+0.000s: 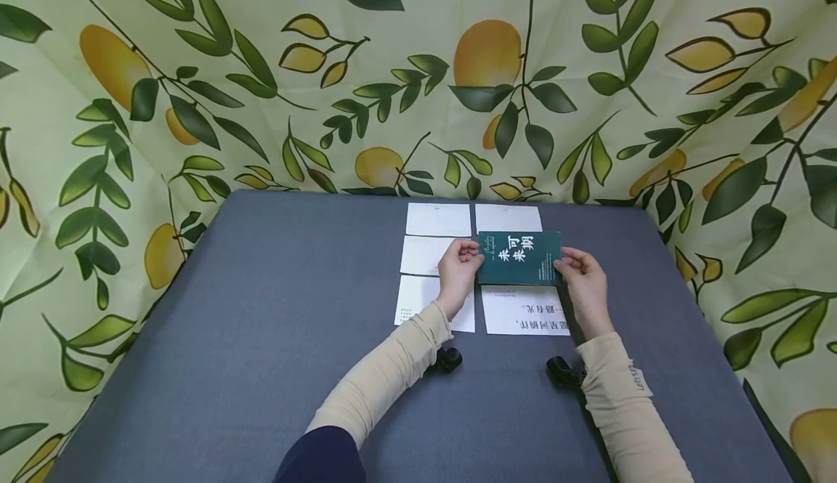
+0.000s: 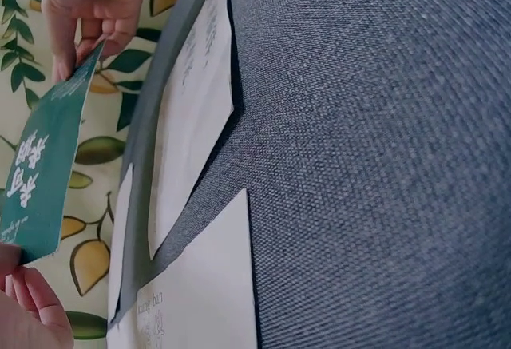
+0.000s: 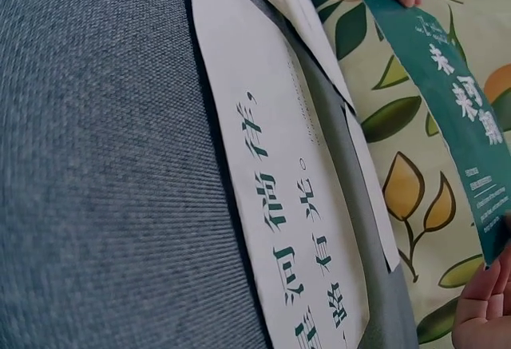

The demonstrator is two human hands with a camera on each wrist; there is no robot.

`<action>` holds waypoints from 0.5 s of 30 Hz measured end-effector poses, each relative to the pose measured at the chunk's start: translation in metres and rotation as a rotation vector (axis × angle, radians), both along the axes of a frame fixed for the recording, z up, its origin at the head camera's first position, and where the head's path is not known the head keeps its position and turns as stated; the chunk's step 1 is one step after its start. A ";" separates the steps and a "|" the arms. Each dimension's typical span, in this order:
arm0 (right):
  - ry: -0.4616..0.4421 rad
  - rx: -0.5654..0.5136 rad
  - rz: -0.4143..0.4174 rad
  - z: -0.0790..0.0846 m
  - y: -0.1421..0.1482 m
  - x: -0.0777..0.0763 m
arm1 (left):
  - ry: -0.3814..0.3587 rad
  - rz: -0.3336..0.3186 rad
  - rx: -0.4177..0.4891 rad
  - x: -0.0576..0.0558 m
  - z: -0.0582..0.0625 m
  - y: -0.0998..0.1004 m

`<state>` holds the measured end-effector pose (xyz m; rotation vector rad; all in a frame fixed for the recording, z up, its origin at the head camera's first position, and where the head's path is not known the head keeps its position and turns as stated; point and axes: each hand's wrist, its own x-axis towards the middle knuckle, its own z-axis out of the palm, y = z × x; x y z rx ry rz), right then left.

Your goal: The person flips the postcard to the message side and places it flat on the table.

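A dark green card (image 1: 519,258) with large white Chinese characters is held above the table by both hands. My left hand (image 1: 458,271) pinches its left edge, and my right hand (image 1: 585,285) pinches the right edge. Beneath it lie several white cards in two columns. At the front right, one white card (image 3: 255,157) bears large green characters, upside down in the head view. The front-left white card (image 2: 207,285) has small print near one corner. The raised card hides part of the right column.
The cards lie on a grey cloth-covered table (image 1: 294,309). A leaf-and-fruit patterned curtain (image 1: 392,105) hangs behind and beside it. Under the wrists show black devices, one by the left sleeve (image 1: 386,381) and one by the right sleeve (image 1: 621,396).
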<state>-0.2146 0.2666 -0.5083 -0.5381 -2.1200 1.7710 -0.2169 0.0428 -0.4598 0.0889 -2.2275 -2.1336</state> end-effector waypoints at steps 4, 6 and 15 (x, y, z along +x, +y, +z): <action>-0.006 0.019 -0.016 0.002 -0.001 0.001 | -0.006 -0.001 0.007 0.001 0.001 -0.001; -0.017 0.026 -0.025 0.003 -0.001 0.002 | -0.010 -0.007 0.011 0.001 0.001 -0.002; -0.030 0.014 -0.044 0.005 -0.001 0.004 | -0.002 -0.061 0.081 0.000 -0.001 -0.004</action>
